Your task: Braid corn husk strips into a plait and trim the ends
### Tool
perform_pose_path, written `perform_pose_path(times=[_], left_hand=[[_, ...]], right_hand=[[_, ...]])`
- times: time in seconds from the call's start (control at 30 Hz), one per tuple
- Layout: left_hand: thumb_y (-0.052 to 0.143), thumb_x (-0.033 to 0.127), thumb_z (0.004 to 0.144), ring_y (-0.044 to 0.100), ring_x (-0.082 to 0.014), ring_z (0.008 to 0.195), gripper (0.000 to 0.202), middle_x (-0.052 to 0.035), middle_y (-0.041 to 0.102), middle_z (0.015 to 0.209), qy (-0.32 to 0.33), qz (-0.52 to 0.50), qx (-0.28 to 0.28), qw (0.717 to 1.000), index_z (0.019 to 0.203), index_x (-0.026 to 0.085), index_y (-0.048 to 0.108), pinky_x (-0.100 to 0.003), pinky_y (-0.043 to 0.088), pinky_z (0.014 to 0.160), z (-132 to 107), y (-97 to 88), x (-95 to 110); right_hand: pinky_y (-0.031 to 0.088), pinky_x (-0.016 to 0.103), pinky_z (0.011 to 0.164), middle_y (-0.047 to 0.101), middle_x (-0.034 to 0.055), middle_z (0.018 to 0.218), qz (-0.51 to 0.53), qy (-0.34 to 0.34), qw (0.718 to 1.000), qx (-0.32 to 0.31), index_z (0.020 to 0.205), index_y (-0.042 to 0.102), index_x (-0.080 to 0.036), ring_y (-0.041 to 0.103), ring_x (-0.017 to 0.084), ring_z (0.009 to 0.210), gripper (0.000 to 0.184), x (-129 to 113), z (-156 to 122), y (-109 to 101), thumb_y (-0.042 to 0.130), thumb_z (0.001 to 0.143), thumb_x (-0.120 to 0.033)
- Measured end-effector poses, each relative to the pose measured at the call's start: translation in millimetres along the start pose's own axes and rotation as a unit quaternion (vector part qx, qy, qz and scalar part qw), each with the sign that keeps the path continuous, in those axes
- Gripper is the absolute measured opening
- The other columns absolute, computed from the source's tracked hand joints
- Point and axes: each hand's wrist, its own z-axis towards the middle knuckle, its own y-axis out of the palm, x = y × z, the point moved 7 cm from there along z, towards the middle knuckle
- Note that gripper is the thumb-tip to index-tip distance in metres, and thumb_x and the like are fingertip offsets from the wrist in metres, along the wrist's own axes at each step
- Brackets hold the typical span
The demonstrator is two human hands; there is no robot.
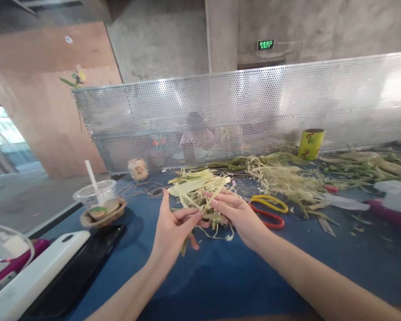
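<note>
Pale-green leaf bundle [200, 184] was positioned mid-table, between both hands. Left hand [177, 225] gripped its near side, one digit extended; right hand [235, 213] pinched a narrow strip. Progress was judged partial: strips were gathered, but loose ends projected at the near edge. Apparently unsorted leaf pile [284, 178] lay right, beyond the scissors [270, 203].

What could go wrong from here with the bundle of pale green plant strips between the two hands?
Loose ends stick out of the bundle of pale green plant strips, so some may slip from the left hand or right hand. The red looped handle lies near the right hand and might snag it. The clear plastic cup could tip towards the black flat device.
</note>
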Motion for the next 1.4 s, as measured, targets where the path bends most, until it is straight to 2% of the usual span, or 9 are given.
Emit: perform_pose_path(times=[0.13,0.3,0.4,0.57,0.83,0.97,1.17,1.23,1.4], left_hand=[[0.069,0.014,0.066,0.068,-0.027,0.067,0.118,-0.0102,0.068,0.091,-0.015,-0.005,-0.051,0.999,0.134,0.027,-0.027,-0.022,0.047,0.026,-4,8.5,1],[0.065,0.017,0.07,0.068,-0.027,0.065,0.111,-0.0064,0.07,0.075,-0.037,-0.02,-0.093,0.995,0.135,0.023,-0.024,-0.019,0.042,0.023,-5,17.1,-1],[0.067,0.016,0.068,0.068,-0.0252,0.063,0.111,-0.0057,0.071,0.075,-0.042,-0.027,-0.091,0.995,0.136,0.022,-0.021,-0.018,0.042,0.025,-5,16.4,-1],[0.069,0.017,0.065,0.065,-0.0194,0.054,0.108,-0.0064,0.072,0.073,-0.047,-0.021,-0.108,0.993,0.137,0.018,-0.011,-0.017,0.04,0.027,-7,16.7,0],[0.071,0.011,0.061,0.065,-0.0185,0.057,0.105,-0.0034,0.069,0.067,-0.046,-0.039,-0.087,0.994,0.138,0.015,-0.001,-0.019,0.045,0.034,-3,8.2,2],[0.072,0.012,0.06,0.066,-0.021,0.061,0.103,0.0005,0.065,0.06,-0.028,-0.034,-0.079,0.996,0.136,0.014,0.003,-0.018,0.045,0.034,0,1.9,5],[0.072,0.014,0.06,0.067,-0.0227,0.063,0.105,0.0001,0.065,0.06,-0.013,-0.033,-0.073,0.997,0.137,0.014,0.001,-0.02,0.046,0.035,3,-2.3,6],[0.072,0.014,0.061,0.064,-0.0196,0.054,0.112,0.0015,0.064,0.06,-0.004,-0.027,-0.078,0.997,0.138,0.016,-0.009,-0.021,0.045,0.035,4,-2.1,6],[0.074,0.013,0.057,0.06,-0.0163,0.043,0.123,0.0025,0.065,0.058,0.017,-0.016,-0.069,0.997,0.136,0.017,-0.02,-0.019,0.043,0.03,3,-3.4,8]], right_hand=[[0.026,0.017,0.04,0.052,0.0044,0.102,0.008,-0.01,1.0,-0.012,0.075,0.074,-0.02,0.04,0.005,0.057,0.026,0,3,1,0.071,0.058,-0.04],[0.032,0.017,0.042,0.051,0.0041,0.1,0.002,-0.003,1.0,-0.026,0.068,0.073,-0.019,0.046,0.007,0.064,0.023,2,2,4,0.073,0.057,-0.039],[0.044,0.022,0.064,0.057,0.0033,0.088,0.012,-0.017,0.998,-0.059,0.066,0.072,-0.021,0.053,0.013,0.082,0.017,-2,1,7,0.071,0.061,-0.037],[0.036,0.031,0.089,0.059,0.0046,0.093,-0.035,-0.063,0.997,0.0,0.063,0.072,-0.021,0.046,0.02,0.106,0.013,-13,5,-8,0.073,0.059,-0.033],[0.042,0.028,0.068,0.058,0.002,0.082,-0.097,-0.089,0.991,-0.021,0.08,0.064,-0.019,0.053,0.013,0.071,0.02,-21,5,-7,0.061,0.072,-0.036],[0.043,0.03,0.068,0.054,0.0033,0.088,-0.262,-0.16,0.951,-0.047,0.092,0.054,-0.02,0.051,0.015,0.075,0.026,-32,-2,1,0.061,0.072,-0.035],[0.027,0.047,0.088,0.051,0.0024,0.113,-0.498,-0.298,0.814,0.0,0.077,0.067,-0.031,0.04,0.027,0.108,0.01,-46,-17,10,0.063,0.074,-0.04],[0.027,0.048,0.088,0.051,0.0015,0.115,-0.523,-0.288,0.802,-0.028,0.074,0.068,-0.032,0.039,0.027,0.11,0.015,-41,-17,14,0.058,0.077,-0.043],[0.031,0.046,0.086,0.053,0.0032,0.112,-0.511,-0.228,0.826,-0.069,0.073,0.065,-0.025,0.043,0.024,0.105,0.016,-34,-13,15,0.054,0.082,-0.032]])
